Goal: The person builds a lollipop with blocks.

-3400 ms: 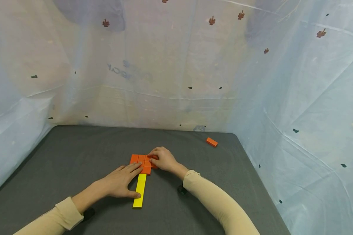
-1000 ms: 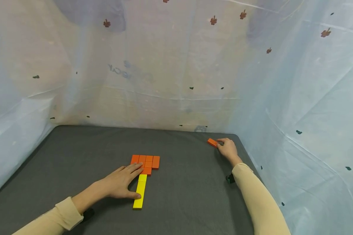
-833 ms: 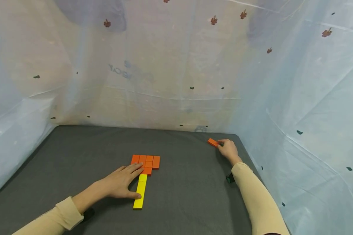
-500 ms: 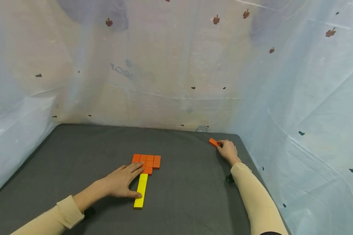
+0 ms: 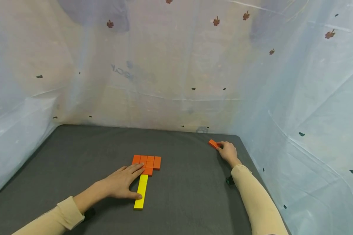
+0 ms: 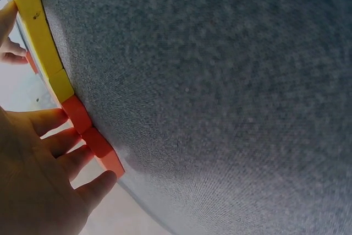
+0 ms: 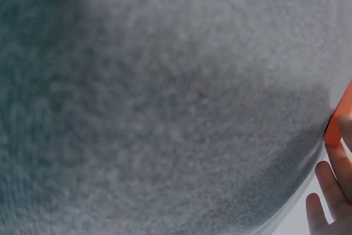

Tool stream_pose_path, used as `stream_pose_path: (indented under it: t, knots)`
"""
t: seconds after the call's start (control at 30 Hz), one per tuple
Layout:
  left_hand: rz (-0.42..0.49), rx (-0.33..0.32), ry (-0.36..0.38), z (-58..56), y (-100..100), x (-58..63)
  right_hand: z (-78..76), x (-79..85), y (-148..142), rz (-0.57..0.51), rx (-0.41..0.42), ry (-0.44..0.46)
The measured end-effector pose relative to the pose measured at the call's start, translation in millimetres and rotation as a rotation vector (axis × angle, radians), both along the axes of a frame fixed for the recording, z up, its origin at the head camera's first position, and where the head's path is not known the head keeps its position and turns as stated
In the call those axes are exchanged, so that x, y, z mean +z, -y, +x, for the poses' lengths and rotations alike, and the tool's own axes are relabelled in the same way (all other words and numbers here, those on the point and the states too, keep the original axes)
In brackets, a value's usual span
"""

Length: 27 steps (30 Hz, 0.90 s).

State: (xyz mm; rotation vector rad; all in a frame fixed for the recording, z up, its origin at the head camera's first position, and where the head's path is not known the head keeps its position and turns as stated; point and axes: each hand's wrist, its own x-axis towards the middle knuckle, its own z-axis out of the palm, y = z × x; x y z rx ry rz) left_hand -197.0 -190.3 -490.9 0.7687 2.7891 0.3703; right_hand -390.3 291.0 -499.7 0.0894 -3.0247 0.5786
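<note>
Several orange blocks (image 5: 157, 162) lie packed flat together near the middle of the dark surface. A strip of yellow blocks (image 5: 142, 186) runs from them toward me. My left hand (image 5: 117, 183) rests there, its spread fingers on the left part of the orange group and its thumb on the yellow strip. In the left wrist view its fingertips touch the orange side (image 6: 77, 115). Far right, my right hand (image 5: 228, 152) pinches the near end of a lone orange block (image 5: 212, 143). The right wrist view shows the thumb on this block (image 7: 336, 127), only partly in frame.
The grey cloth-covered table (image 5: 188, 186) has its back edge just beyond the lone block. A pale translucent sheet (image 5: 164, 71) with small leaf marks hangs behind, and another side of it (image 5: 317, 130) stands close on the right.
The right hand has left the right side of the orange group and moved far right to the lone block, staying there during the last second. The left hand has kept its place.
</note>
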Motion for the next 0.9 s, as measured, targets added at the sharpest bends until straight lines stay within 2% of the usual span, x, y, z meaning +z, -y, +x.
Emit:
stream_pose_path:
  t: [0.4, 0.6, 0.9]
  knots:
    - [-0.013, 0.008, 0.004, -0.4, -2.8, 1.4, 15.5, 10.9, 14.8, -0.069, 0.068, -0.091]
    - [-0.012, 0.007, 0.003, -0.2, -2.1, 0.2, 22.3, 15.1, 32.0, -0.115, 0.107, -0.139]
    - [-0.014, 0.012, 0.006, -0.2, -2.3, -0.5, 34.6, 22.0, 65.5, -0.152, 0.208, -0.207]
